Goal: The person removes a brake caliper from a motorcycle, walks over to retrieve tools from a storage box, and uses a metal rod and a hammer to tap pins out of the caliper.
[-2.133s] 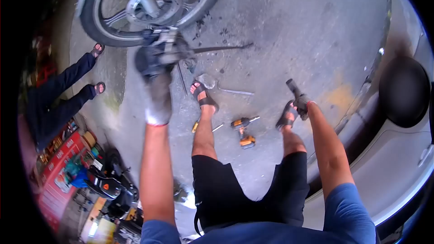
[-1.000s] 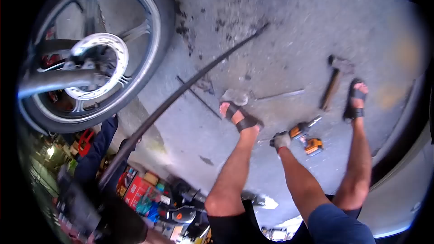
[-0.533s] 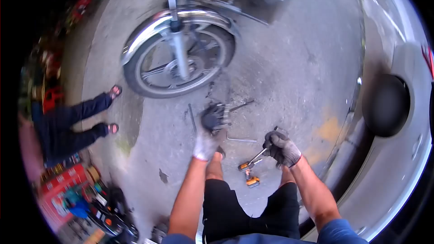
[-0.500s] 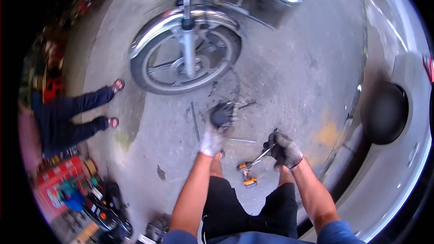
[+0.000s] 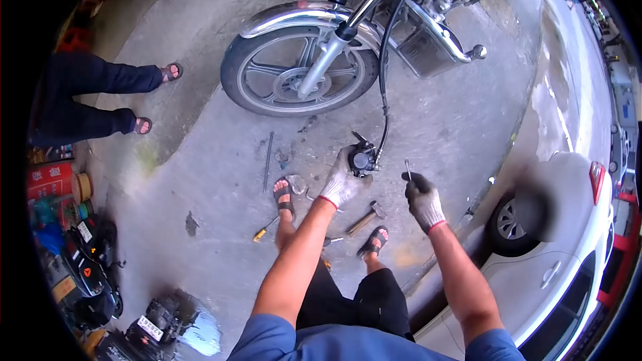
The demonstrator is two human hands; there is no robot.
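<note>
In the head view, my left hand, in a white-and-grey work glove, is closed around a black brake caliper. A black brake hose runs from the caliper up to the motorcycle. To the right, my gloved right hand is closed on a thin metal tool, whose tip sticks up past the fingers; its kind cannot be made out. Beyond both hands stands the motorcycle's front wheel with its brake disc. A hammer lies on the ground below, between my feet.
A long metal rod and a yellow-handled screwdriver lie on the concrete. At right is a white car. Another person's legs are at left. Parked motorcycles and a red box fill the lower left.
The view has shifted, and more of the motorcycle's front end now shows. My left hand has lifted the caliper farther from the ground. The right hand has moved upward with a tool upright in it.
</note>
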